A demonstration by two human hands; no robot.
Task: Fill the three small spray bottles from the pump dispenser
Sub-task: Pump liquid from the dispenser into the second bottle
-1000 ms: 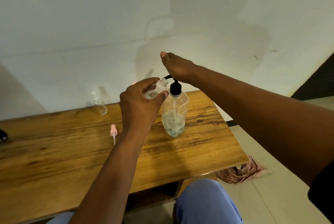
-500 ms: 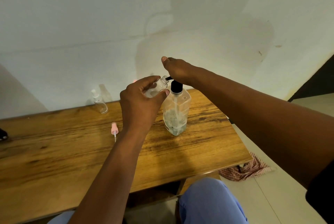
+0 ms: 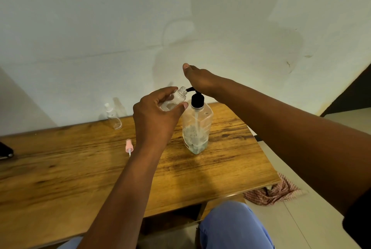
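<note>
The left hand [image 3: 155, 116] gripped a small uncapped bottle [image 3: 175, 99], tilted, its mouth just at the black spout of the dispenser [image 3: 197, 126] standing on the table [image 3: 60, 168]. The right hand [image 3: 198, 80] rested palm-down on the pump head, fingers fairly straight, forearm reaching in from the right.

The bench [image 3: 210, 168] is seen as wood — strongly grained, with a slight sheen. The pump dispenser [image 3: 197, 128] is made of clear, glossy plastic, topped by a black pump head [image 3: 197, 99]. Clear plastic is also shown by the small spray bottle [image 3: 176, 99]. The pink spray cap [image 3: 128, 145] looks matt — the checked cloth [image 3: 275, 190] on the floor is woven.
</note>
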